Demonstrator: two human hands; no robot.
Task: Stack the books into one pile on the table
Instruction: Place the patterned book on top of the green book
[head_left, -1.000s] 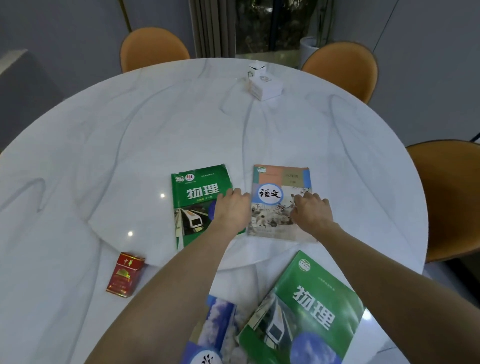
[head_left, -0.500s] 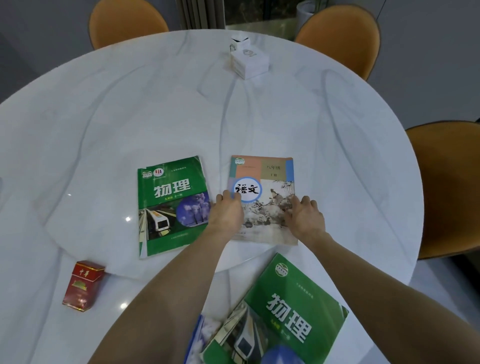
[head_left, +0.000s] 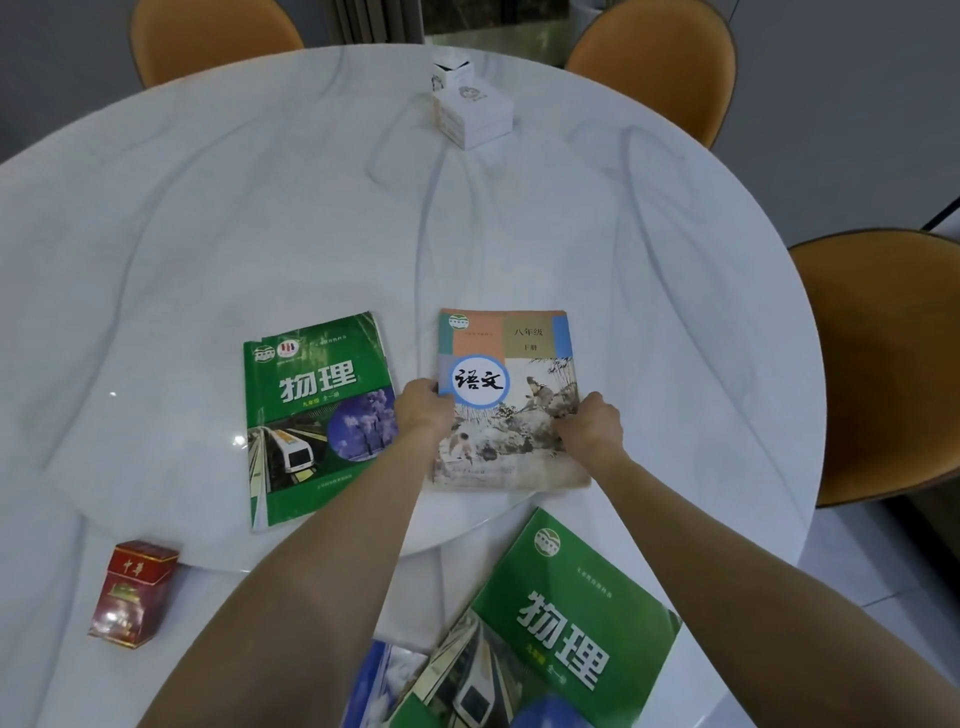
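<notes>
A: Where are the hands?
B: The left hand (head_left: 423, 410) and right hand (head_left: 592, 426) grip opposite side edges of the Chinese textbook (head_left: 511, 405), fingers curled round it, on the marble bench (head_left: 311, 218).
A: Other books?
B: A green physics textbook (head_left: 317, 415) lies just left; another physics book (head_left: 550, 629) sits nearer.

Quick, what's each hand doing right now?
Left hand: gripping the left edge of the painted-cover book.
Right hand: gripping its right edge.

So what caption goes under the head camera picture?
Both hands grip the painted book beside a green book.
</notes>
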